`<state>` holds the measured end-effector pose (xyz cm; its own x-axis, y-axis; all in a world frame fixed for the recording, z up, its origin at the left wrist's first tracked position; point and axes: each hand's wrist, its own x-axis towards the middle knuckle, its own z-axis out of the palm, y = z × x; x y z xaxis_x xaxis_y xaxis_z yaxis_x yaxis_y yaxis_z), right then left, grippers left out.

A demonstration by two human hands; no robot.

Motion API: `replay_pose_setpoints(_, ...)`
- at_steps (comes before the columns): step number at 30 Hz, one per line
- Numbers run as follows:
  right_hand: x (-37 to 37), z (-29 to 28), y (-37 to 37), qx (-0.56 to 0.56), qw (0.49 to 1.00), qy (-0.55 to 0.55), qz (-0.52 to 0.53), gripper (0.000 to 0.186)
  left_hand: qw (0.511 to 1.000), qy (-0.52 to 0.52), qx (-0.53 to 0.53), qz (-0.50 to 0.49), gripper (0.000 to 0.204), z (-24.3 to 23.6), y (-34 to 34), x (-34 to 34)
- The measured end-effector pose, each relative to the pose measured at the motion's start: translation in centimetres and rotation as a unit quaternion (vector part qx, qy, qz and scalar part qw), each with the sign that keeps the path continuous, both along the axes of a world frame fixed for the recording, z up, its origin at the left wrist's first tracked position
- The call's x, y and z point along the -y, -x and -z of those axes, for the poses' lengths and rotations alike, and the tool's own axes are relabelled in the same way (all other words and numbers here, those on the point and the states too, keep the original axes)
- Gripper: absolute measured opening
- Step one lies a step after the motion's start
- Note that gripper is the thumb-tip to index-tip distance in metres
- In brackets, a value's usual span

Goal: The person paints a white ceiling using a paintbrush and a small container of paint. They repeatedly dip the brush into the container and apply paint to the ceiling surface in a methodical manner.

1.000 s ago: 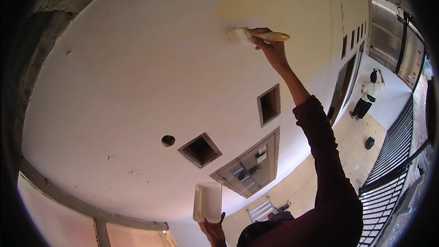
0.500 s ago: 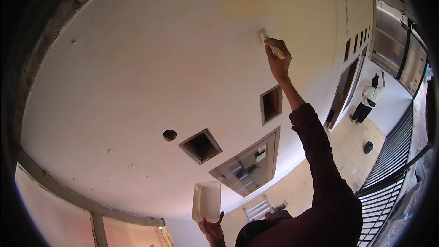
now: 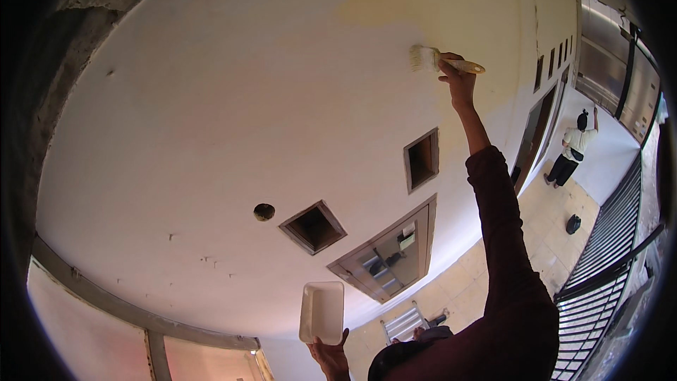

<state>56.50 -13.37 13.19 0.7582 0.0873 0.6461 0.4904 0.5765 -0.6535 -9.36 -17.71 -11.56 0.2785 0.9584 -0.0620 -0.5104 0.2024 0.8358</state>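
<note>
My right hand [image 3: 460, 85] is closed around the handle of a wide paintbrush [image 3: 425, 58], arm raised high. The brush lies sideways, its pale bristles pointing left at the wall [image 3: 211, 106]; whether they touch it I cannot tell. Pale yellow covers the wall's upper right part, while the rest looks whitish. Low in the view, my left hand [image 3: 330, 358] grips the bottom end of a white rectangular tray [image 3: 322, 310]. The tray is tilted so its inside shows, and what it contains is hard to make out.
Two square framed openings [image 3: 313, 227] and a round hole [image 3: 264, 212] break the wall, above a framed window [image 3: 384, 254]. A metal ladder [image 3: 404, 324] stands below. On the right are a distant person [image 3: 575, 144] with one arm raised, a dark bag [image 3: 573, 224] and a black railing [image 3: 599, 247].
My right hand and the paintbrush have shifted right, and the brush has turned from nearly upright to sideways. My left hand still holds the tray in about the same place.
</note>
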Motion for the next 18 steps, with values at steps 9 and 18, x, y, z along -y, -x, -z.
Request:
replay_pose_setpoints(9,0.3,0.1,-1.8,0.08,0.967,-0.023,0.24,0.02,1.0,0.001,0.003,0.009,0.065,-0.1,-0.3,-0.5)
replay_pose_setpoints(18,-6.3,-0.2,19.1,0.284,0.935,0.064,0.203,0.02,1.0,0.002,0.008,0.025,0.066,0.6,-0.5,-0.6)
